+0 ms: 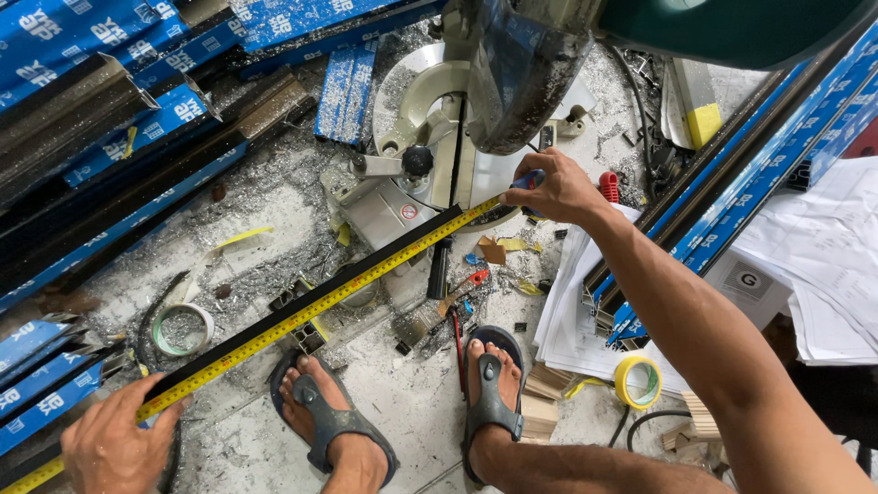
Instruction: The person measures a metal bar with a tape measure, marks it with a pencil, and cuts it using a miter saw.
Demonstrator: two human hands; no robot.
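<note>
A long dark metal profile lies diagonally across the base of a mitre saw, with a yellow tape measure stretched along it. My left hand presses the tape's lower end onto the profile at the bottom left. My right hand grips a blue pen-like tool at the tape's upper end, beside the saw blade guard. My two feet in sandals stand on the floor below the profile.
Blue-wrapped aluminium profiles are stacked at the left and lean at the right. Metal shavings cover the floor. A yellow tape roll, a white tape roll, loose papers, wood scraps and offcuts lie around.
</note>
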